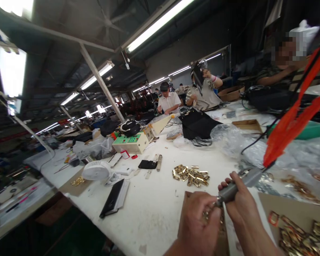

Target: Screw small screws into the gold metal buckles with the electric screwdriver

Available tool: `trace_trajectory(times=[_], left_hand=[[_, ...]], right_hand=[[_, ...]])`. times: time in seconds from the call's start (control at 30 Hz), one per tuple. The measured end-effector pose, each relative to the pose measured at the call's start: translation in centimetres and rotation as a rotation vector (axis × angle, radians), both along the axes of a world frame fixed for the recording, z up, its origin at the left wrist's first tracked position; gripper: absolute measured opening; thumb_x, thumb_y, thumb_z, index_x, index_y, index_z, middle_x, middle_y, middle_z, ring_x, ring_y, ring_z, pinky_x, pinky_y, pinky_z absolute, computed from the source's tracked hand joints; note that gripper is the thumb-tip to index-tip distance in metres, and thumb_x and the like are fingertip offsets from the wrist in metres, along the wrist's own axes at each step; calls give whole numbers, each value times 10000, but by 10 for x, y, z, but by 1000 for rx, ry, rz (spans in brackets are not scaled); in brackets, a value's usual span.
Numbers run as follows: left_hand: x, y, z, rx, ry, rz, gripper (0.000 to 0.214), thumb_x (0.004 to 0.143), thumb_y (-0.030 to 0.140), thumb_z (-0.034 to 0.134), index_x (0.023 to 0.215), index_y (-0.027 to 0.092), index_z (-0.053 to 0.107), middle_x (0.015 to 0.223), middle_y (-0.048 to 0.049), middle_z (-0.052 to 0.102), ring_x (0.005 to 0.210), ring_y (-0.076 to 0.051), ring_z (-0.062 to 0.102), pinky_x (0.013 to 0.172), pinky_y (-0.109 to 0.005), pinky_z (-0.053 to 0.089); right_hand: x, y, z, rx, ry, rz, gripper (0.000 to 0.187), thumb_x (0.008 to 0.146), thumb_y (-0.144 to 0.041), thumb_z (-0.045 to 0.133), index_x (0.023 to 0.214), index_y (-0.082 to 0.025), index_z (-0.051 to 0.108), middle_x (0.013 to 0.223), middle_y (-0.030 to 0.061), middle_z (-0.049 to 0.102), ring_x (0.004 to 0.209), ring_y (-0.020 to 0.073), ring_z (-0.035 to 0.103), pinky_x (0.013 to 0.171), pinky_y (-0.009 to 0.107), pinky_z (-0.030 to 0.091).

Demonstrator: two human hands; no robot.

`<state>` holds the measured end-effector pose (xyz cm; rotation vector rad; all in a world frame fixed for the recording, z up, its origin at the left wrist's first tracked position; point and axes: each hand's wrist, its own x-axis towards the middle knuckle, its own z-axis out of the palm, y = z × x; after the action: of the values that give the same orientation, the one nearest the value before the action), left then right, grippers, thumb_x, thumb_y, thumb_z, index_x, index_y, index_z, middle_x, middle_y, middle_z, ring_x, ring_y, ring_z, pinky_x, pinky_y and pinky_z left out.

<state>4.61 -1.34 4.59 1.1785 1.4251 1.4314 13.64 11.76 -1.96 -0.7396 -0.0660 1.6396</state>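
Note:
My right hand point(241, 199) is wrapped round a grey electric screwdriver point(233, 190), which hangs from a red strap point(282, 131). Its tip points left, into the pinched fingers of my left hand point(198, 220). What those fingers hold at the tip is mostly hidden; a little gold shows there. Beneath both hands stands an open cardboard box point(185, 204) with small metal parts inside. Just beyond lies a pile of shiny gold metal fittings point(190, 174). Right of my forearm, more gold fittings point(301, 231) rest on a cardboard tray point(272, 202).
A black notebook point(113, 199), a white fan point(96, 170) and a black wallet-like piece point(148, 164) lie on the white table point(141, 209). Farther back are a cream machine point(132, 142), black fabric point(198, 124) and plastic bags point(229, 138). Several people work beyond.

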Motion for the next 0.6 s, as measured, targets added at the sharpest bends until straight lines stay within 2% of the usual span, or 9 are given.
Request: trace_trajectory(times=[0.07, 0.17, 0.27, 0.4, 0.5, 0.6], left_hand=[[-42, -2, -11, 100, 104, 156, 131, 827, 355, 762, 912, 265, 806, 970, -111, 712, 929, -281, 617, 909, -404, 479], [-97, 2, -38, 2, 176, 292, 243, 790, 436, 777, 915, 229, 798, 957, -97, 741, 871, -267, 636, 791, -350, 496], [-135, 11, -66, -76, 215, 337, 322, 786, 482, 751, 949, 205, 781, 922, -88, 748, 841, -263, 654, 759, -350, 507], [-158, 27, -90, -89, 187, 298, 342, 783, 501, 738, 922, 190, 771, 846, -72, 738, 764, -241, 648, 696, -327, 499], [-165, 41, -95, -73, 203, 258, 313, 812, 474, 713, 941, 194, 768, 826, -59, 729, 732, -223, 628, 681, -313, 485], [-171, 59, -95, -34, 242, 202, 274, 856, 431, 670, 978, 204, 764, 850, -52, 727, 725, -210, 609, 680, -302, 472]], right_hand=[[5, 3, 2, -2, -17, -53, 396, 665, -333, 875, 921, -219, 595, 752, -64, 590, 569, 96, 580, 537, 222, 568], [14, 10, 2, -27, -97, -110, 331, 730, -368, 794, 946, -221, 592, 778, -47, 613, 586, 115, 602, 528, 242, 581], [27, 18, -3, -53, -236, -162, 309, 740, -374, 748, 959, -221, 592, 772, -39, 621, 558, 125, 602, 483, 246, 569], [40, 28, -14, 6, -478, -185, 447, 640, -410, 819, 976, -216, 596, 798, -31, 638, 559, 142, 622, 449, 250, 551], [39, 32, -29, 26, -666, -136, 570, 568, -464, 872, 997, -188, 619, 880, 6, 671, 618, 165, 654, 472, 267, 555], [36, 33, -43, 43, -785, -132, 598, 550, -485, 874, 1001, -160, 655, 918, 40, 697, 676, 196, 663, 514, 292, 545]])
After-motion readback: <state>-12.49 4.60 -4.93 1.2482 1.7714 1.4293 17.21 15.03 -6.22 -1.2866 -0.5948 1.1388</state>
